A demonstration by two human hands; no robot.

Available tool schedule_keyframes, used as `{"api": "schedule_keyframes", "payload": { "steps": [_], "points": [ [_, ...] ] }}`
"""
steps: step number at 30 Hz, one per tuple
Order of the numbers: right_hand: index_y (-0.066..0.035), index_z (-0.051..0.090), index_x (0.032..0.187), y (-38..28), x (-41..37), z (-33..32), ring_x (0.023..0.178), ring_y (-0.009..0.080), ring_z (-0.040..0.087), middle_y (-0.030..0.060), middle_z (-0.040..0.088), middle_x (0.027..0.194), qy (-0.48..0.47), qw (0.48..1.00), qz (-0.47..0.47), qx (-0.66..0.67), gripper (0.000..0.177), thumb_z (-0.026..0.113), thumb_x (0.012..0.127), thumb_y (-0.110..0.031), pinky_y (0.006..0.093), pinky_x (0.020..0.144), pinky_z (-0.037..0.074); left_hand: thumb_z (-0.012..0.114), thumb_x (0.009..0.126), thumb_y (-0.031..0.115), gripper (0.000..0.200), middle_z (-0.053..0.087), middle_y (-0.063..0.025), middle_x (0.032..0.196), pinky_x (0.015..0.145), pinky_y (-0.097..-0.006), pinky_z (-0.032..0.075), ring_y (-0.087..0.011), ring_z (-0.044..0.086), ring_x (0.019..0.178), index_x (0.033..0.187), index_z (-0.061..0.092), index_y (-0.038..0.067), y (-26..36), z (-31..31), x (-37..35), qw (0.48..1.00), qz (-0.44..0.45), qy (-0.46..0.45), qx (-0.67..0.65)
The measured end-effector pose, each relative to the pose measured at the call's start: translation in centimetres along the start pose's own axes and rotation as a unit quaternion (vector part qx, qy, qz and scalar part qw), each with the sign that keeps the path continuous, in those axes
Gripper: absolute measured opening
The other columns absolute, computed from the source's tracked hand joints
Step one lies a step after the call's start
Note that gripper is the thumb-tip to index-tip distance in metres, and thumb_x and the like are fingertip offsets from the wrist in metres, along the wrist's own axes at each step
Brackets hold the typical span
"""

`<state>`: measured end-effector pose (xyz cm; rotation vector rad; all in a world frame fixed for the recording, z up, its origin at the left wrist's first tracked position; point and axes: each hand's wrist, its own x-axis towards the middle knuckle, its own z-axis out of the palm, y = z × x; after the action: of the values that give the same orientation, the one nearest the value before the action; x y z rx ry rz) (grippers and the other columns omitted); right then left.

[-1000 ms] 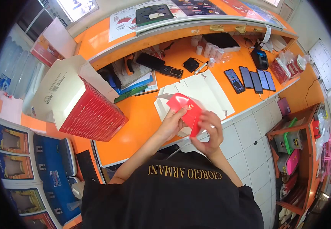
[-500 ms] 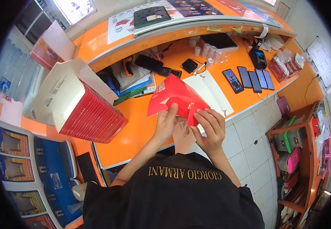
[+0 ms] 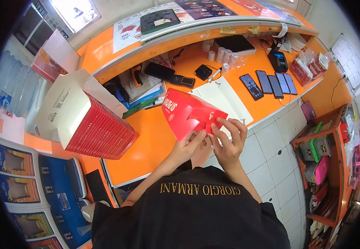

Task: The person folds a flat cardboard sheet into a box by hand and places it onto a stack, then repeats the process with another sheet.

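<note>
Both hands hold a red cardboard box [image 3: 184, 112], partly folded, above the orange counter. My left hand [image 3: 187, 147] is closed on its lower edge, thumb on the outside. At the box's right end, the fingers of my right hand [image 3: 230, 139] press on a small red flap. Under the box, a cream inner flap [image 3: 202, 153] with dark print hangs between my hands. To the left, a tall nested stack of red boxes [image 3: 103, 128] lies tilted, its cream open end facing up and left. A flat white card sheet [image 3: 217, 95] lies behind the held box.
Several phones [image 3: 266, 83] lie at the counter's right, near a card terminal [image 3: 278, 61]. Paper rolls [image 3: 225, 56] stand under the raised shelf. Folders and papers [image 3: 140, 89] are piled behind the stack. An orange shelf rack [image 3: 333, 153] stands on the right.
The red box has turned so its printed side faces up more. My left hand has shifted slightly right and down along its edge; the right flap is now pressed closer against the box.
</note>
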<state>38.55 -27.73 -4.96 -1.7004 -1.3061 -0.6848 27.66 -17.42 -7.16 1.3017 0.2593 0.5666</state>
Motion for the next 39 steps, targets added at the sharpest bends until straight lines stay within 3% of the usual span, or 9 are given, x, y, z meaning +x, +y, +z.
{"api": "schedule_keyframes", "payload": {
  "steps": [2, 7, 9, 10, 14, 25, 29, 33, 39],
  "points": [
    [-0.01, 0.069, 0.09, -0.4, 0.7, -0.3, 0.105, 0.0274, 0.049, 0.0038, 0.059, 0.111, -0.001, 0.999, 0.037, 0.02, 0.025, 0.073, 0.066, -0.009, 0.0361, 0.085, 0.043, 0.057, 0.088, 0.004, 0.025, 0.058, -0.0068, 0.095, 0.078, -0.0283, 0.049, -0.0134, 0.059, 0.087, 0.111, 0.052, -0.003, 0.5, 1.3, 0.3, 0.994, 0.088, 0.002, -0.061],
    [-0.009, 0.067, 0.095, 1.5, 0.1, -0.8, 0.111, 0.0294, 0.048, 0.0096, 0.055, 0.118, -0.095, 0.988, 0.0, 0.123, 0.025, 0.069, 0.07, -0.007, 0.0395, 0.09, 0.042, 0.059, 0.086, 0.006, 0.026, 0.055, -0.0064, 0.081, 0.076, -0.0308, 0.05, -0.0155, 0.06, 0.084, 0.11, 0.053, -0.001, 1.7, -1.4, 0.6, 1.0, 0.006, -0.02, -0.012],
    [-0.009, 0.062, 0.106, 1.3, 0.5, -1.2, 0.113, 0.0319, 0.047, 0.0103, 0.051, 0.123, -0.094, 0.979, 0.058, 0.173, 0.036, 0.068, 0.071, -0.011, 0.0413, 0.094, 0.04, 0.057, 0.087, 0.01, 0.023, 0.057, -0.0129, 0.079, 0.074, -0.032, 0.049, -0.0197, 0.062, 0.083, 0.108, 0.055, 0.0, 3.6, -3.3, 0.9, 0.864, -0.169, -0.222, 0.42],
    [-0.009, 0.056, 0.113, 1.3, 0.7, -1.3, 0.115, 0.0327, 0.046, 0.0116, 0.048, 0.126, -0.112, 0.974, 0.063, 0.186, 0.045, 0.068, 0.07, -0.014, 0.0427, 0.096, 0.039, 0.055, 0.088, 0.011, 0.014, 0.058, -0.0155, 0.072, 0.064, -0.038, 0.044, -0.023, 0.061, 0.073, 0.085, 0.054, -0.002, 2.7, -3.7, 0.6, 0.903, -0.052, -0.254, 0.343],
    [-0.007, 0.055, 0.113, 2.4, 1.3, -3.0, 0.105, 0.0288, 0.053, 0.012, 0.055, 0.109, -0.333, 0.921, 0.02, 0.201, 0.048, 0.068, 0.067, -0.013, 0.0408, 0.093, 0.041, 0.054, 0.087, 0.009, 0.017, 0.061, -0.0199, 0.091, 0.073, -0.0393, 0.046, -0.0384, 0.058, 0.085, 0.1, 0.056, -0.003, 2.4, -3.3, 0.0, 0.88, -0.006, -0.317, 0.353],
    [-0.005, 0.065, 0.105, 3.7, -3.7, -5.0, 0.075, 0.0184, 0.051, 0.0059, 0.05, 0.083, -0.104, 0.948, 0.232, 0.192, 0.054, 0.083, 0.056, -0.022, 0.0291, 0.063, 0.043, 0.055, 0.086, 0.011, 0.043, 0.064, -0.0165, 0.094, 0.076, -0.0387, 0.047, -0.0345, 0.062, 0.088, 0.128, 0.045, 0.011, 2.9, -1.5, 3.1, 0.863, -0.173, -0.34, 0.331],
    [-0.005, 0.06, 0.117, 3.1, -3.7, -6.4, 0.083, 0.0185, 0.044, 0.0063, 0.043, 0.091, -0.226, 0.928, 0.244, 0.168, 0.069, 0.083, 0.056, -0.029, 0.029, 0.07, 0.04, 0.056, 0.084, 0.012, 0.037, 0.064, -0.0165, 0.092, 0.075, -0.0401, 0.047, -0.0344, 0.062, 0.088, 0.121, 0.049, 0.011, 1.3, -0.2, 5.1, 0.832, -0.154, -0.413, 0.336],
    [-0.007, 0.056, 0.123, 3.6, -5.0, -6.8, 0.087, 0.0249, 0.041, 0.009, 0.043, 0.092, -0.301, 0.905, 0.256, 0.154, 0.052, 0.071, 0.074, -0.018, 0.0325, 0.076, 0.038, 0.056, 0.084, 0.012, 0.03, 0.065, -0.0148, 0.091, 0.073, -0.0406, 0.047, -0.0334, 0.061, 0.086, 0.114, 0.053, 0.009, 1.3, 1.1, 6.7, 0.807, -0.141, -0.453, 0.351],
    [-0.004, 0.061, 0.109, 3.1, -3.9, -9.0, 0.08, 0.0231, 0.045, 0.0086, 0.044, 0.086, -0.236, 0.931, 0.26, 0.104, 0.037, 0.069, 0.073, -0.004, 0.0316, 0.069, 0.041, 0.057, 0.084, 0.017, 0.028, 0.064, -0.0162, 0.089, 0.072, -0.0413, 0.048, -0.0341, 0.061, 0.083, 0.111, 0.055, 0.007, 2.5, 3.7, 6.2, 0.765, -0.058, -0.475, 0.431]
  ]
}}
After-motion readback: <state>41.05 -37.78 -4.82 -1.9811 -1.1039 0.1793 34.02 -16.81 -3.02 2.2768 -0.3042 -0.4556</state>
